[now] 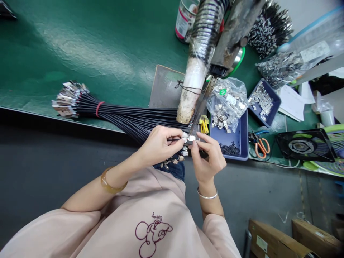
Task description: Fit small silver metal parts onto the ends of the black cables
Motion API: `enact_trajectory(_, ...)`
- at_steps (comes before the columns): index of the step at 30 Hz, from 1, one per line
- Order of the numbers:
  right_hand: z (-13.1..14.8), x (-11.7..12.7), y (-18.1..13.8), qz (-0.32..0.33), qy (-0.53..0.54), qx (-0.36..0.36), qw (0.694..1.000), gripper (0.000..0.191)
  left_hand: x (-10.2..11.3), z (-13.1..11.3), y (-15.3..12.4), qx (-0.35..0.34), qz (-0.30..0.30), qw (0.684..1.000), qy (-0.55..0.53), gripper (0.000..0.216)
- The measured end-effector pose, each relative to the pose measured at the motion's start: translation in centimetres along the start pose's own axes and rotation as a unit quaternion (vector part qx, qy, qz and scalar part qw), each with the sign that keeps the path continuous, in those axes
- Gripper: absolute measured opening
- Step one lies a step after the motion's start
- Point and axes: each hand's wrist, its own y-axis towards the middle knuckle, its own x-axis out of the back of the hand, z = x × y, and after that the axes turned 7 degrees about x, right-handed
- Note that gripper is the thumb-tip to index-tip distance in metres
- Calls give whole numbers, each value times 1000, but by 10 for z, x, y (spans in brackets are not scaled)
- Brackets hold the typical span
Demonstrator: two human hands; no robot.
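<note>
My left hand (161, 143) pinches the end of a black cable (174, 139) between thumb and forefinger. Right at those fingertips is a small silvery connector (191, 138). From the other side, the thumb and forefinger of my right hand (208, 154) close on the connector's edge. A long metal soldering tip (203, 102) slants down from above, ending just over the connector; whether they touch is unclear. Under my left hand runs a bundle of black cables (129, 114), tied with a red band (100, 108). More metal cable ends (176, 159) hang below my fingers.
A wrapped extraction hose (188, 96) hangs close above my hands. To the right are a blue tray (244, 143) of connector parts, a smaller blue bin (276, 109), orange-handled cutters (262, 147), a yellow tool (204, 125) and a black fan (306, 145). Cardboard boxes (276, 240) stand on the floor.
</note>
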Motion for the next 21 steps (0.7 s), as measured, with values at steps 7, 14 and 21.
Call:
enact_trajectory(7,4,4,6,58,117,-147,981,10,-4,3,0,-30,-59,998,17,18)
enact_trajectory(14,1,6,10,72,93,-118,986,10,-7,0,4,-28,-87,996,21,17)
enact_trajectory(21,0,4,16,64,77,-80,992,11,-8,-3,5,14,-82,996,-21,16)
